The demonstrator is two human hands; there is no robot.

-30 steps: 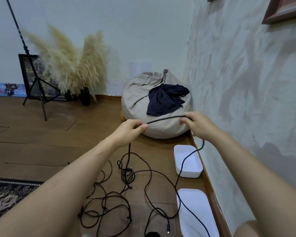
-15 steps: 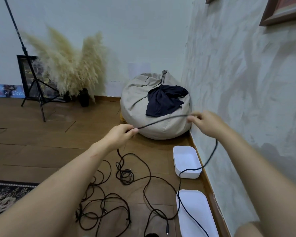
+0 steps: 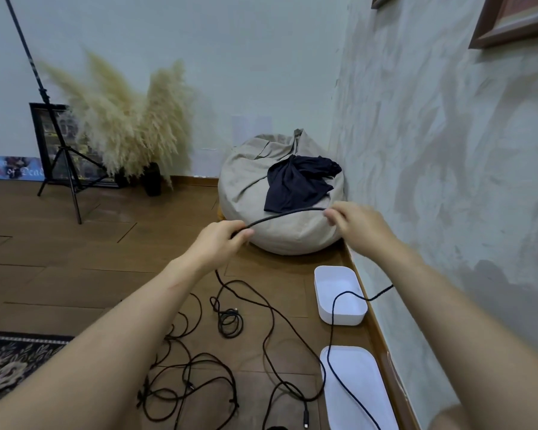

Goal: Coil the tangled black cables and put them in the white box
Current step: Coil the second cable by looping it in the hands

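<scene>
Wood floor [image 3: 75, 274]: cable [image 3: 286, 214] run hidden behind right hand [image 3: 354, 225].

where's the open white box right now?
Head view, right side: the open white box sits on the floor by the baseboard, between the beanbag and a second white container, a black cable crossing it.

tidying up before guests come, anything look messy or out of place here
Yes: black cables lie tangled on the floor, and the cable held between left hand and right hand runs over the open white box and the white tray. A dark cloth is slumped on the beanbag.
</scene>
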